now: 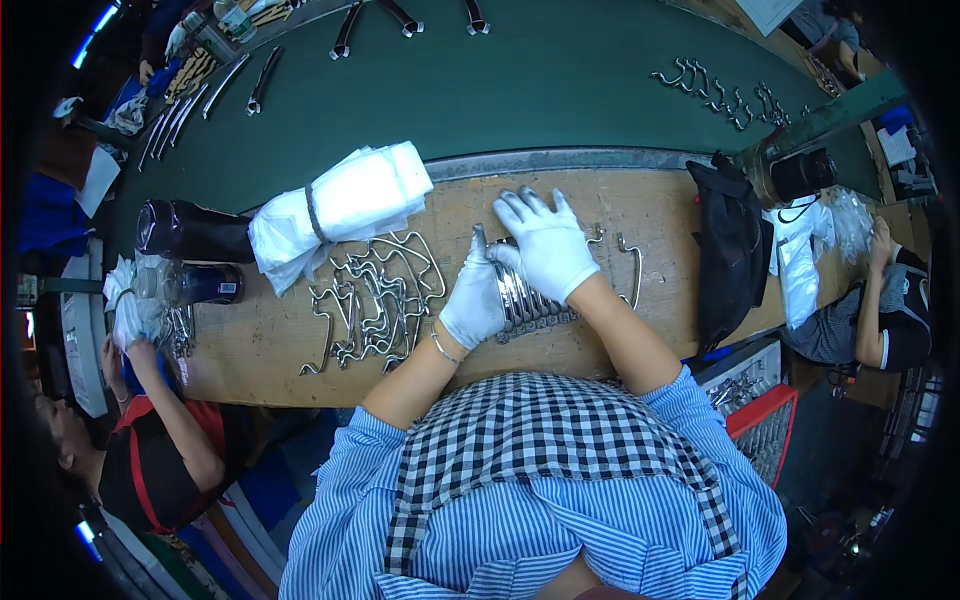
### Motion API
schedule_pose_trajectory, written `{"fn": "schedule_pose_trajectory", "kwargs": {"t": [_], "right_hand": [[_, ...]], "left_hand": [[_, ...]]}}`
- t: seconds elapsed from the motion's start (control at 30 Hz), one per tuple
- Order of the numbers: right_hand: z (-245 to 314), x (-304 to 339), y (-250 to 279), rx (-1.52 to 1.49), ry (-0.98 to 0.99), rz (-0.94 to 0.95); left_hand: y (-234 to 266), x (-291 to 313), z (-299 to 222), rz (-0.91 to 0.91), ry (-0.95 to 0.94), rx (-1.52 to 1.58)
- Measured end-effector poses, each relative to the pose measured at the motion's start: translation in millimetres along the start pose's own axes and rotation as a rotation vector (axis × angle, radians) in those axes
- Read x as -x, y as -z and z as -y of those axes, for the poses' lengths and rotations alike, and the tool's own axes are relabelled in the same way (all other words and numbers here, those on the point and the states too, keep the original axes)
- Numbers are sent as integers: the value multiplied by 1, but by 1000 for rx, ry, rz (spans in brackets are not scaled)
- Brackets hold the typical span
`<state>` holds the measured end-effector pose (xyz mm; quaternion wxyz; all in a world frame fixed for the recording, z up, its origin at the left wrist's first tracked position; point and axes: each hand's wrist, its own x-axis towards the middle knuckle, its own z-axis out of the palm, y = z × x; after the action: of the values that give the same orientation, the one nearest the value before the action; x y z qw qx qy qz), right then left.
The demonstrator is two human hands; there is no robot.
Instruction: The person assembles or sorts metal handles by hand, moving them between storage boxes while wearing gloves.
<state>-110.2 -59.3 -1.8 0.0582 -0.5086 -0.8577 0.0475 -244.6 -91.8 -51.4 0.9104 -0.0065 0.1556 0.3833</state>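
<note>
Both my hands wear white gloves. My left hand presses against the left side of a tight row of shiny metal handles lying on the wooden bench. My right hand lies flat on top of the same row, fingers spread toward the far edge. A loose pile of curved metal handles lies just left of my left hand. One single handle rests to the right of the row.
A bundle of white plastic bags and two dark bottles lie at the left of the bench. A black bag sits at the right. Beyond is a green belt with more handles. Other people work at left and right.
</note>
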Motion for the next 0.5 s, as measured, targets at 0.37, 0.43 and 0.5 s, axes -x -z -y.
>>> {"fn": "schedule_pose_trajectory", "kwargs": {"t": [0.37, 0.43, 0.5], "right_hand": [[23, 97, 14, -133, 380, 102], [19, 108, 20, -149, 492, 52], [-1, 124, 22, -250, 432, 25]], "left_hand": [[12, -2, -2, 156, 55, 195], [15, -3, -2, 179, 64, 225], [4, 0, -2, 164, 62, 197]]}}
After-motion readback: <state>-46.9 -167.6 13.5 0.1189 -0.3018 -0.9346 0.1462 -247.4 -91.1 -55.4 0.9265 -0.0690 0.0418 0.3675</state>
